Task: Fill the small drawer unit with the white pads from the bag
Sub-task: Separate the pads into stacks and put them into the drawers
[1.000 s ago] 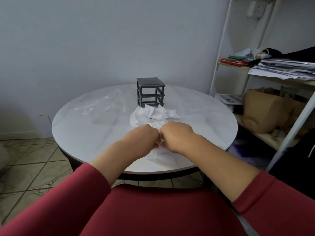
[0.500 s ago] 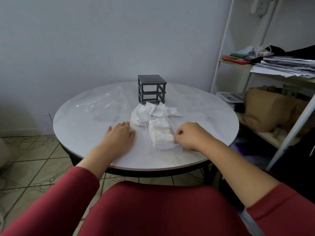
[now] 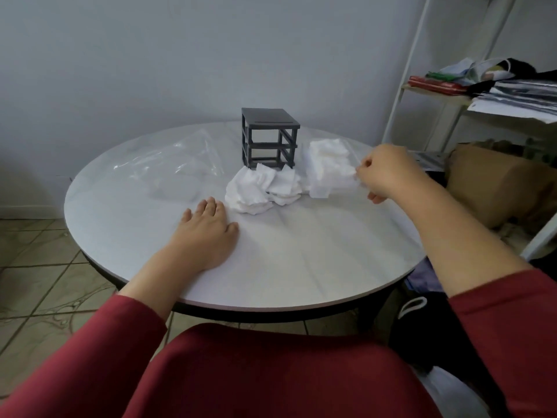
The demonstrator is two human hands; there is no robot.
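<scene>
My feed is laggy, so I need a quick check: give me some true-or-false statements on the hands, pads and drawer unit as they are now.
The left hand lies flat on the table. True.
The right hand holds nothing. False: it grips a clear drawer filled with pads.
The drawer unit has every drawer in. False: its slots show empty.
A loose pile of pads lies in front of the unit. True.
The plastic bag lies right of the unit. False: left of it.

filled drawer (image 3: 330, 167) now beside unit (image 3: 269, 137)
</scene>
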